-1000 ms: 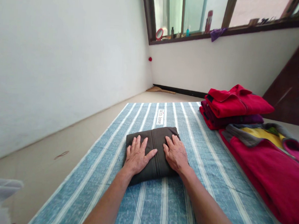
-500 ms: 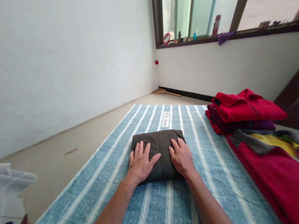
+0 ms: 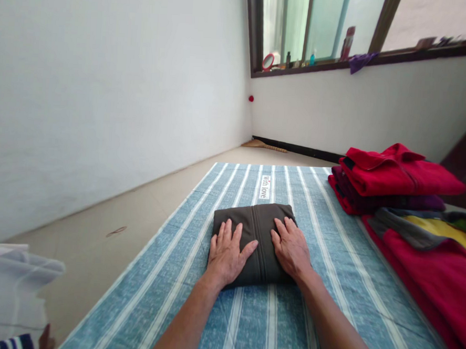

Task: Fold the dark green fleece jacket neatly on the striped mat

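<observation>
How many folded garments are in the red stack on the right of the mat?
3 show: a bright red one on top, a dark purple one under it, and a red edge lowest. More may be hidden behind the spread red jacket.

We have open striped blanket (image 3: pixel 195 277) on all sides of the folded dark garment (image 3: pixel 253 223). To our right, the stack of folded red jackets (image 3: pixel 394 179) and a spread red fleece (image 3: pixel 440 271) block passage; bare floor (image 3: pixel 136 210) lies left.
</observation>
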A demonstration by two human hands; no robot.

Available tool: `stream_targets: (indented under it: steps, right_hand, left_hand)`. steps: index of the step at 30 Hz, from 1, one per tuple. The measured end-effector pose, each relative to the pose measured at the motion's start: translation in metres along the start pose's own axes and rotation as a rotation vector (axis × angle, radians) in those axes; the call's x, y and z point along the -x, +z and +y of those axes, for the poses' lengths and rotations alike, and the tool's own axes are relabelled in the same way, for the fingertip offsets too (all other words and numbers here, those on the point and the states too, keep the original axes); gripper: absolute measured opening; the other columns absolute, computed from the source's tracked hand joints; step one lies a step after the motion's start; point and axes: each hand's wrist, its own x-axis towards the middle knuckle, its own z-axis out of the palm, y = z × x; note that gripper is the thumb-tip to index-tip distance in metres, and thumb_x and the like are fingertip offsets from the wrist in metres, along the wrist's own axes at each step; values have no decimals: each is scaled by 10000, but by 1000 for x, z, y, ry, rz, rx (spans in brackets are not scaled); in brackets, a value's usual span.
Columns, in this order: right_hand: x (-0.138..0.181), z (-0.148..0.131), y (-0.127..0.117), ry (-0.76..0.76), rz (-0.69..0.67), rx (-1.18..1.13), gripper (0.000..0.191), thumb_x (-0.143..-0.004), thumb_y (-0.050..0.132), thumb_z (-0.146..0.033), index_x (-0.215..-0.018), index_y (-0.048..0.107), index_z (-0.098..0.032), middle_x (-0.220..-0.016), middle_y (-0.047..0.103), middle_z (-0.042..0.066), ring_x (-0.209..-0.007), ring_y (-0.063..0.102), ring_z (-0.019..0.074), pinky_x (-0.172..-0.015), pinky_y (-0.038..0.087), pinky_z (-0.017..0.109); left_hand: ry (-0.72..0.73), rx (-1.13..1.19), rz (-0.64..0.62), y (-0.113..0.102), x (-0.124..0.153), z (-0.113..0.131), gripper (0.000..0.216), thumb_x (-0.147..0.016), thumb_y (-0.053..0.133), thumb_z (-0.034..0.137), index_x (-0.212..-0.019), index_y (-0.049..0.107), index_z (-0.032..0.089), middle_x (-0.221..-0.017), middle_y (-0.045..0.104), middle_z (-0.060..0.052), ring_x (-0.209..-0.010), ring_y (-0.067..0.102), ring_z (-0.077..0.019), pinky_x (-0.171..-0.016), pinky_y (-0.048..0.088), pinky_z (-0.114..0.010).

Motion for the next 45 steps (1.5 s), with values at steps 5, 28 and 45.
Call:
stream_targets:
  steps: [5, 28, 45]
  right_hand:
    - [0, 1, 1, -5, 2, 5, 437, -946, 367, -347, -1324, 508, -179, -1390, 459, 142, -1311, 376, 272, -1032, 327, 437]
    - [0, 1, 0, -3, -8, 9, 439, -951, 358, -349, -1321, 514, -169, -1383, 461, 145, -1303, 383, 271, -1038, 320, 412]
    - [-2, -4, -5, 33, -53, -24, 449, -947, 364, -346, -1336, 506, -172, -1403, 441, 148, -1317, 364, 284, -1050, 300, 429]
  left_hand:
    - [6, 9, 4, -1, 1, 0, 749, -880, 260, 665, -1442, 326, 174, -1547, 169, -159, -1427, 107, -296, -1108, 183, -492]
    - [8, -16, 2, 0, 0, 0, 739, -888, 265, 657, -1447, 317, 176, -1548, 160, -162, -1428, 103, -289, -1120, 171, -471]
    - [-114, -3, -5, -15, -24, 23, 829, -873, 238, 676, -1453, 278, 84, -1541, 147, -199, -1428, 83, -303, -1128, 133, -476]
